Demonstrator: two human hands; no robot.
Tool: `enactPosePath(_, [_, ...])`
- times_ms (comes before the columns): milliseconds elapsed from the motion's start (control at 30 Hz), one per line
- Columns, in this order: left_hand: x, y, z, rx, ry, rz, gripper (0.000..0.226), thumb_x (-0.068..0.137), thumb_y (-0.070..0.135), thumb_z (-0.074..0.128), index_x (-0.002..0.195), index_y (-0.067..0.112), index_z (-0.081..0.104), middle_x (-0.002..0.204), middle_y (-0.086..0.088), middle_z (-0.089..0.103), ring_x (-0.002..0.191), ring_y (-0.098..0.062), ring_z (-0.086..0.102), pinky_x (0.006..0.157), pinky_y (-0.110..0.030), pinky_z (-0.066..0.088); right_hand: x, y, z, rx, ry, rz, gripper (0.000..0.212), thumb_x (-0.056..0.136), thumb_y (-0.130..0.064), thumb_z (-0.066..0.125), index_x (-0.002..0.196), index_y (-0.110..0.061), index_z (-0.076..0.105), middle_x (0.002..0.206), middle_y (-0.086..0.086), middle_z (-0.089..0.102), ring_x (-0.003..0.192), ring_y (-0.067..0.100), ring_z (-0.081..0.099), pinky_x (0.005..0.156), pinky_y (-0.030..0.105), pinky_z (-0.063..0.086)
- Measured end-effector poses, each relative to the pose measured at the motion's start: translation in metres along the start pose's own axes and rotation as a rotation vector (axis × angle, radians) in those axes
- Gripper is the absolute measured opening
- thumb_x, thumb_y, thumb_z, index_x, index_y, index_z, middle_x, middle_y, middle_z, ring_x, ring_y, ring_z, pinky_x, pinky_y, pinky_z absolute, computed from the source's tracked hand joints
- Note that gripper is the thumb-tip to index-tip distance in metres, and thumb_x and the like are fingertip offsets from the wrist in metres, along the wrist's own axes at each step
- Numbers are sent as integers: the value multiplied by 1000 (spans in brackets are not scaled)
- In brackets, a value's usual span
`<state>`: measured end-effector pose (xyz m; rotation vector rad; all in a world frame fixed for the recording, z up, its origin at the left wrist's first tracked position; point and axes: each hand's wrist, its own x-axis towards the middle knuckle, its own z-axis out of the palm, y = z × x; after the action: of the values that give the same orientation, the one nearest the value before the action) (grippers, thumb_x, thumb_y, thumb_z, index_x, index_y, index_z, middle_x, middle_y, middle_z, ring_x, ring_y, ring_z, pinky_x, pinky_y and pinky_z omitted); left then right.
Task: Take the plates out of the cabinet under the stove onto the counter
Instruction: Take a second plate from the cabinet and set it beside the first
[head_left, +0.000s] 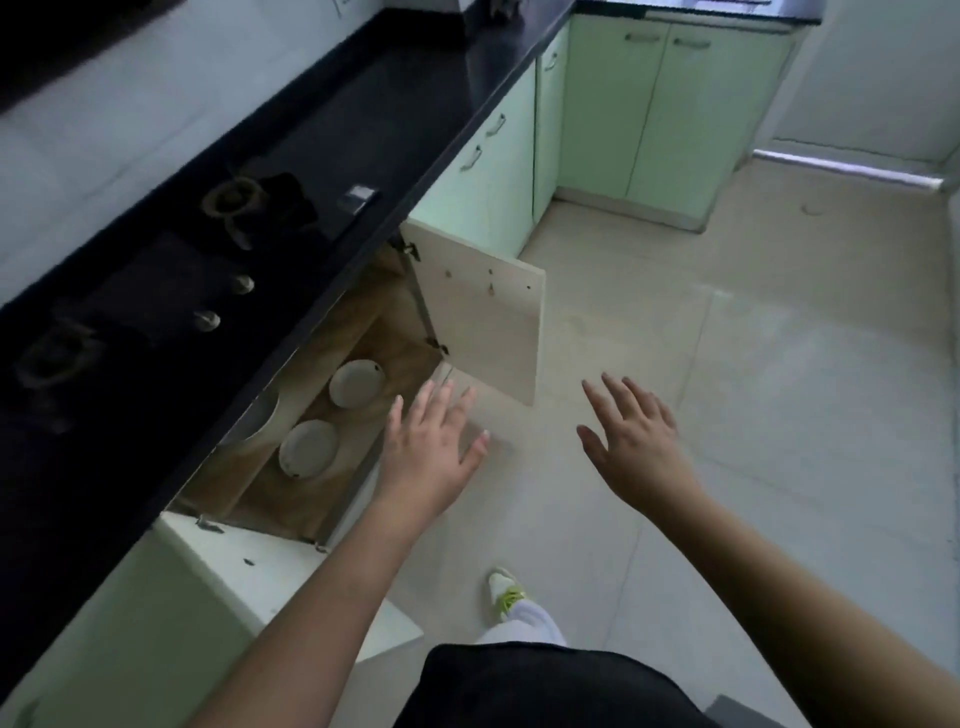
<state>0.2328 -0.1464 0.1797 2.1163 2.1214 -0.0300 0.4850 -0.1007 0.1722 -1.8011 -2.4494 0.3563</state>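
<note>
Home kitchen, stove, black counter, green cabinets

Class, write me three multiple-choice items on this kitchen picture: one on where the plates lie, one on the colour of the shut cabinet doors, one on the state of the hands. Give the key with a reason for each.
1. Where do the plates lie?
A. on the counter
B. inside the open cabinet
C. on the floor

2. What colour are the shut doors?
A. pale green
B. red
C. black

3. How are the hands?
A. both hold a plate
B. one grips a door handle
C. both open, holding nothing

Key:
1 B: the round plates rest on the cabinet floor, below the counter.
2 A: the doors further along are pale green.
3 C: the left hand and right hand have spread fingers and touch nothing.
</note>
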Motion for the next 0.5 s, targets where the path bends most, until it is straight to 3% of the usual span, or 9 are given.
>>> enactPosePath(500, [35, -114, -1, -77, 8, -311, 70, 97, 64, 9, 157, 29, 10, 166, -2, 12, 152, -23, 5, 123, -51, 7, 150, -120, 6, -108, -77, -473, 62, 99, -54, 27, 154, -27, 16, 161, 6, 23, 149, 28, 14, 116, 39, 1])
